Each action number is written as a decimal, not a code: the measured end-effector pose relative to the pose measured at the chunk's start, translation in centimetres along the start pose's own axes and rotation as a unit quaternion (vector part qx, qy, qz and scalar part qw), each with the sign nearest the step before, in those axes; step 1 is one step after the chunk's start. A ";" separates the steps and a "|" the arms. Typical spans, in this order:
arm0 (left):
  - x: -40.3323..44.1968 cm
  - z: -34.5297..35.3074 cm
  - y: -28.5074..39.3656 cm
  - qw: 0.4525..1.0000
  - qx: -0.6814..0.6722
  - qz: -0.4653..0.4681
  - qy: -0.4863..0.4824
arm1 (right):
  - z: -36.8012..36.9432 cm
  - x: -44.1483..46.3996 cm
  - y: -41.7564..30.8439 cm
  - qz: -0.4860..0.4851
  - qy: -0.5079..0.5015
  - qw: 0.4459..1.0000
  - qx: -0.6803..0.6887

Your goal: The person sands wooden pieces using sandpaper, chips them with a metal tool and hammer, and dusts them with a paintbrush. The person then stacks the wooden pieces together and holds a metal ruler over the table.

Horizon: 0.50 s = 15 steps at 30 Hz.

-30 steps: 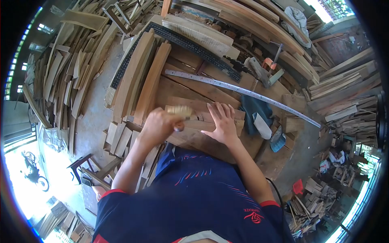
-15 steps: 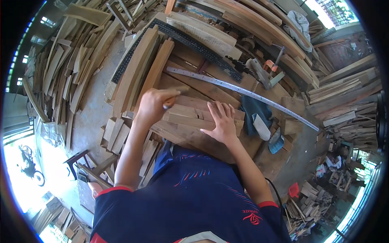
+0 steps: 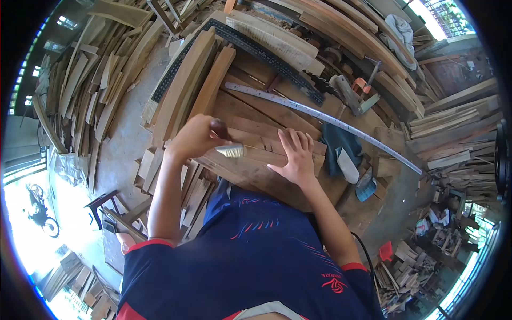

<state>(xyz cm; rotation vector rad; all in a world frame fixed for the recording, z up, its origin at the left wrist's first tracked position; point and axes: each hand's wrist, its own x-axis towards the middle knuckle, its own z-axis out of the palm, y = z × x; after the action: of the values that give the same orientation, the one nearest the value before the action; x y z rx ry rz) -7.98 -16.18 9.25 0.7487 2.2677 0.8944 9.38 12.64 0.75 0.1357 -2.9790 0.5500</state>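
My left hand (image 3: pixel 189 140) is closed around a brush (image 3: pixel 231 151) with a dark brown handle and pale bristles. The bristles hang over the near left part of some wooden pieces (image 3: pixel 261 156) lying side by side on the bench; whether they touch is unclear. My right hand (image 3: pixel 298 164) rests on the right part of these pieces with its fingers spread. Beyond both hands, a long white ruler (image 3: pixel 320 114) lies slantwise across the bench. Thicker timber lengths (image 3: pixel 184 88) lean up beside my left hand.
A black perforated square (image 3: pixel 256 47) lies at the back. Right of my right hand are a dark blue cloth (image 3: pixel 332 140), a white block (image 3: pixel 348 166) and a blue piece (image 3: pixel 366 185). An orange clamp (image 3: pixel 361 85) stands farther back. Timber stacks (image 3: pixel 106 80) line the floor.
My left hand has turned the brush, so the bristles now point toward the wood and the handle end points up. My right hand stays on the wood. The view has shifted slightly.
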 end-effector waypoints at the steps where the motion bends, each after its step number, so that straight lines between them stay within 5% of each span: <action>1: 0.4 -0.4 0.3 0.999 -0.042 -0.010 0.024 | -0.1 0.3 0.1 -0.001 0.004 1.000 -0.002; 5: 1.4 2.8 0.6 0.942 0.119 0.143 0.280 | -0.6 0.3 0.2 0.000 -0.011 1.000 -0.006; 6: 0.9 3.3 0.5 0.979 0.110 0.084 0.152 | -0.4 0.4 0.2 -0.001 -0.011 1.000 -0.003; 9: -0.9 3.8 2.7 0.977 0.174 0.112 0.042 | 0.0 0.2 0.6 -0.004 -0.005 1.000 -0.002; 15: -0.7 4.3 2.7 0.990 0.032 0.135 0.030 | 0.2 0.0 0.6 -0.009 0.004 1.000 0.000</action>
<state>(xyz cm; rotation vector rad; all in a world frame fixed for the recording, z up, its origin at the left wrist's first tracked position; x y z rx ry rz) -3.76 -13.26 8.87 1.0915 2.2919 0.9804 9.30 13.15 0.32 0.1598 -2.9680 0.5478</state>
